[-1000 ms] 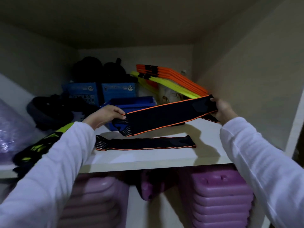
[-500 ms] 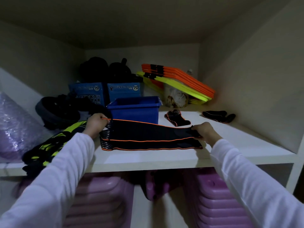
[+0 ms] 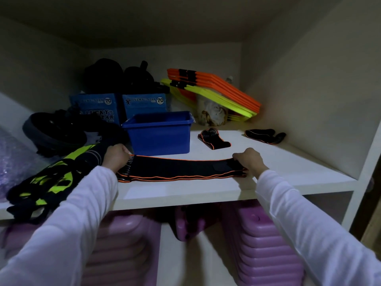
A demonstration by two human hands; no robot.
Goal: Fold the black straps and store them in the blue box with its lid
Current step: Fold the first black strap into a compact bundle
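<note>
A long black strap with orange edging (image 3: pixel 179 168) lies flat on the white shelf (image 3: pixel 206 190), stacked on another like it. My left hand (image 3: pixel 116 156) grips its left end, and my right hand (image 3: pixel 248 161) grips its right end. The open blue box (image 3: pixel 158 133) stands just behind the strap, with no lid seen on it. A folded black strap (image 3: pixel 213 139) lies to the right of the box. Another black strap (image 3: pixel 265 135) lies farther right near the wall.
Two blue printed cartons (image 3: pixel 119 106) and dark bags stand at the back. Orange and yellow flat bars (image 3: pixel 214 89) lean at the back right. Black and yellow-green gear (image 3: pixel 45 178) fills the shelf's left. Purple stepped blocks (image 3: pixel 263 248) sit below.
The strap I held up in the air has come down onto the strap on the shelf. Both hands lowered with it and now hold its ends flat.
</note>
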